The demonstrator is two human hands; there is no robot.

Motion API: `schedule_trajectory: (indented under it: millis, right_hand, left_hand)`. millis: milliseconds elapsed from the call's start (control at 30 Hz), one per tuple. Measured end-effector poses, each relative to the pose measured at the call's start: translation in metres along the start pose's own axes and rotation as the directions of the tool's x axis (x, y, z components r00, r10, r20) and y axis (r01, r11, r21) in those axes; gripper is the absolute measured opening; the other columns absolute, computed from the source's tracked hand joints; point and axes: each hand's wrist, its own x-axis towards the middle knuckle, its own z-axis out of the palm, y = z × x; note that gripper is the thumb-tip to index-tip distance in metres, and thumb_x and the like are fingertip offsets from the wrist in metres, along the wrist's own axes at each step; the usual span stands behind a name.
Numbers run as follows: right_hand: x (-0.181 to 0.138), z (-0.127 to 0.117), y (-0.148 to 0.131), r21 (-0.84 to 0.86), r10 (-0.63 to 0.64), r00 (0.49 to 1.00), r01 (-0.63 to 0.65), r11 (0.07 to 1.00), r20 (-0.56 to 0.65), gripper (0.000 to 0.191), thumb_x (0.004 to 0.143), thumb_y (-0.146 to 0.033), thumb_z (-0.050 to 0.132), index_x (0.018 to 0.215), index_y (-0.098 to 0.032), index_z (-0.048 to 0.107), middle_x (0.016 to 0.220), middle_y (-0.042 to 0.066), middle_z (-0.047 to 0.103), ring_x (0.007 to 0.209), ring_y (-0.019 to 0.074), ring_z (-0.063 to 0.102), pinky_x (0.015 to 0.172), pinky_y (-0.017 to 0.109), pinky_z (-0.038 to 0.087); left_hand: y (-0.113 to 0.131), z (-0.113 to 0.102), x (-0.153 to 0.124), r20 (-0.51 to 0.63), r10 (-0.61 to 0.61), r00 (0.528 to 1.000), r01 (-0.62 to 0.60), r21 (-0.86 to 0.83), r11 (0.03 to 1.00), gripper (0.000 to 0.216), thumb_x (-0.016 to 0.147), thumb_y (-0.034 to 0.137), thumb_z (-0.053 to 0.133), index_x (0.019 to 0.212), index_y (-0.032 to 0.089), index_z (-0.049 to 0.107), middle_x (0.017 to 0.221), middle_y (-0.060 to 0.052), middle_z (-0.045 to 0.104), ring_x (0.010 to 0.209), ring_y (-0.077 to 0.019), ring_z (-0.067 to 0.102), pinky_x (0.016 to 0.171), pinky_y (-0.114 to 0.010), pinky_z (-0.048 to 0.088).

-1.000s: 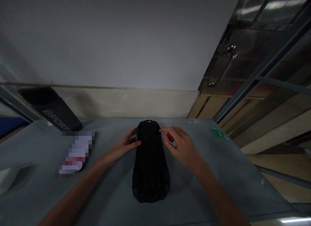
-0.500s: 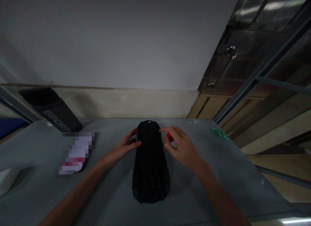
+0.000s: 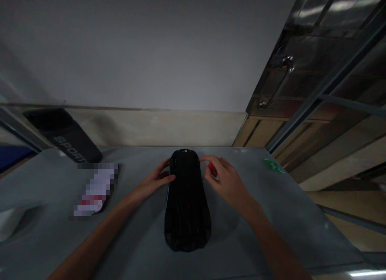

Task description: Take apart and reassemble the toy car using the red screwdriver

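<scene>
A black toy car point(image 3: 187, 199) lies upside down on the grey table, its underside facing up and its narrower end toward the wall. My left hand point(image 3: 158, 177) grips its left edge near that far end, with the thumb resting over the underside. On the other side, my right hand point(image 3: 224, 177) is curled around a small red object point(image 3: 212, 169), mostly hidden by the fingers, so its kind cannot be made out. The right index fingertip reaches to the car's far right corner, by the wheel.
A black bottle point(image 3: 64, 135) marked SPORT stands at the table's back left. In front of it lies a blurred-out phone-like item point(image 3: 96, 189). A white object point(image 3: 10, 223) sits at the left edge, and a green wrapper point(image 3: 273, 166) at the right. Behind the table point(image 3: 135, 240) rises a wall.
My right hand has shifted very slightly, the red object moving a little to the right with it. My left hand and the toy car stay where they were.
</scene>
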Motion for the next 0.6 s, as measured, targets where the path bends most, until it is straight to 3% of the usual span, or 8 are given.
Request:
schedule_trajectory:
  millis: [233,400,600]
  right_hand:
    - [0.0003,-0.0015,-0.0021,-0.055,-0.022,1.000,0.021,0.998,-0.002,0.018,0.111,-0.028,0.048,0.114,-0.022,0.065,0.090,0.005,0.073,0.079,0.0213,0.068,0.079,0.035,0.053]
    - [-0.0004,-0.0008,-0.0005,-0.056,-0.025,0.999,0.024,0.998,-0.024,0.016,0.111,-0.027,0.052,0.107,-0.023,0.067,0.078,0.000,0.071,0.067,0.0189,0.066,0.076,0.034,0.052]
    - [-0.0008,-0.0006,-0.0013,-0.053,-0.046,0.999,0.046,0.998,0.001,0.022,0.106,-0.017,0.046,0.120,-0.021,0.063,0.098,0.006,0.075,0.085,0.0229,0.070,0.085,0.039,0.053]
  left_hand:
    - [0.0062,0.0026,-0.0030,-0.011,-0.024,1.000,0.024,-0.001,1.000,0.093,0.087,0.055,0.078,0.166,0.029,0.036,0.174,-0.010,0.037,0.157,-0.0379,0.041,0.129,-0.052,0.037]
    - [0.0062,0.0027,-0.0023,-0.022,-0.016,1.000,0.016,0.005,1.000,0.089,0.087,0.051,0.077,0.165,0.029,0.038,0.174,-0.010,0.036,0.157,-0.0379,0.040,0.128,-0.053,0.037]
    - [0.0045,0.0021,-0.0011,-0.007,-0.006,1.000,0.006,-0.034,0.999,0.092,0.085,0.052,0.080,0.164,0.030,0.038,0.175,-0.010,0.034,0.156,-0.0386,0.042,0.129,-0.054,0.034]
